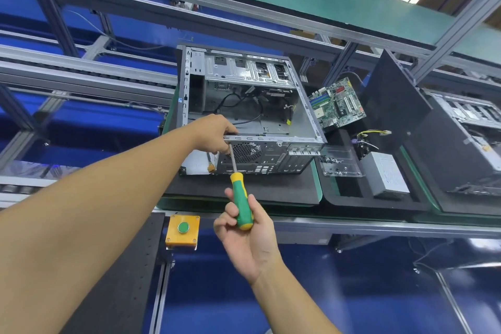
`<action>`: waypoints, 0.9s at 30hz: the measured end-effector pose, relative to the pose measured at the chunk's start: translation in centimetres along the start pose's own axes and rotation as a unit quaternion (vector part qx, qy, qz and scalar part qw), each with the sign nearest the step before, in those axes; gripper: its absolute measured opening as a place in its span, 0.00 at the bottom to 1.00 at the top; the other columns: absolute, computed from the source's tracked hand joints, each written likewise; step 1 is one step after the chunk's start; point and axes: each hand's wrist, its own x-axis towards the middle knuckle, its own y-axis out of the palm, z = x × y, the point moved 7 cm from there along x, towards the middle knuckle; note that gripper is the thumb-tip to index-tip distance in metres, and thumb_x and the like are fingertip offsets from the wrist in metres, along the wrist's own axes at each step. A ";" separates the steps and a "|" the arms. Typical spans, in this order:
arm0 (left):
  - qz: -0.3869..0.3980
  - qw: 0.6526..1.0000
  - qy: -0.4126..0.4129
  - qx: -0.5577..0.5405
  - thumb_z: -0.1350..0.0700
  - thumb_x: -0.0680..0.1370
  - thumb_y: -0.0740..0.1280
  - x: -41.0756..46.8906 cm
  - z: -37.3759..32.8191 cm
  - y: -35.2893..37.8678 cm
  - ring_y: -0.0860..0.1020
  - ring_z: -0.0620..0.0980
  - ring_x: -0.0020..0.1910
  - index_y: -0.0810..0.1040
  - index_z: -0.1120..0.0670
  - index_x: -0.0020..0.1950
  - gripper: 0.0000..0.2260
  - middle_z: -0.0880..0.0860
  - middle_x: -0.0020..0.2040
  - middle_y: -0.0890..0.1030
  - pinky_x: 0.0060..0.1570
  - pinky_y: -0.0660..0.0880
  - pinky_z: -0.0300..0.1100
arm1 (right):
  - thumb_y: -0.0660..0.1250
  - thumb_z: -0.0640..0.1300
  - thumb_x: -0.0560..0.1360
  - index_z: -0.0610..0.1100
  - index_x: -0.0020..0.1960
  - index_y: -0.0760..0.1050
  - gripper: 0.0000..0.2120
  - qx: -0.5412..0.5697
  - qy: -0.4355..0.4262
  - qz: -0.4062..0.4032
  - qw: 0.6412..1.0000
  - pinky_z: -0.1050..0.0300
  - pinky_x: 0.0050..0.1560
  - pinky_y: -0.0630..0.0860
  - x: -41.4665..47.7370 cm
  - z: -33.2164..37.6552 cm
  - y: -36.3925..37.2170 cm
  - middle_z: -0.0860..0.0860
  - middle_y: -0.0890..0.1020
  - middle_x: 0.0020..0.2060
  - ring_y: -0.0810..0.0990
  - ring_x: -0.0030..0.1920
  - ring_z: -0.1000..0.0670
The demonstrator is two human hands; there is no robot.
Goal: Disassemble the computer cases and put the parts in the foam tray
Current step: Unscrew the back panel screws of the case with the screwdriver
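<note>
The computer case (244,95) lies open on its side on a black foam mat (244,190) at the centre of the frame, with its rear panel facing the camera. The left hand (214,131) grips the case's near rim, fingers curled over the edge. The right hand (244,233) is wrapped around the lower end of the screwdriver (240,195). The shaft runs up to the rear panel just under the left hand's fingers. The screw itself is too small to make out.

The foam tray (379,205) sits just right of the case. A motherboard (337,103) leans at its far end, a power supply (387,173) lies in a compartment, and a clear screw box (339,163) stands on its near-left part.

The main risk is probably the tip slipping. The right hand holds the handle low and the shaft meets the panel at a slant, so a hard turn could make it jump off the screw head. It would then likely jab the left fingers beside it or round off the screw. A freed screw could also drop inside the case or roll off the tabletop, as nothing is there to catch it. If the left hand's grip loosens, the case may shift on the mat.
</note>
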 end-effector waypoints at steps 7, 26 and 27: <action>0.001 1.000 0.003 0.000 0.60 0.72 0.72 -0.1 -0.1 0.0 0.82 0.46 0.34 0.76 0.51 0.69 0.25 0.51 0.46 0.85 0.33 0.78 0.40 | 0.62 0.49 0.82 0.52 0.51 0.68 0.03 -0.688 -0.326 -0.179 0.623 0.64 0.35 0.69 -2.4 3.1 2.4 0.55 0.73 0.40 0.74 0.38 0.52; -0.009 1.000 0.006 0.015 0.60 0.73 0.71 -0.2 -0.3 -0.1 0.80 0.41 0.35 0.75 0.53 0.71 0.26 0.54 0.55 0.84 0.33 0.72 0.35 | 0.68 0.41 0.79 0.45 0.54 0.72 0.06 -0.382 -0.174 -0.160 0.893 0.54 0.35 0.82 -0.4 2.2 0.1 0.47 0.75 0.47 0.80 0.34 0.54; -0.012 1.000 0.008 0.013 0.61 0.73 0.70 -0.2 -0.4 -0.2 0.79 0.39 0.35 0.75 0.53 0.71 0.26 0.54 0.57 0.83 0.33 0.71 0.34 | 0.68 0.41 0.79 0.46 0.54 0.71 0.07 -0.387 -0.168 -0.162 0.892 0.57 0.32 0.79 -0.5 2.1 0.3 0.47 0.75 0.47 0.79 0.31 0.55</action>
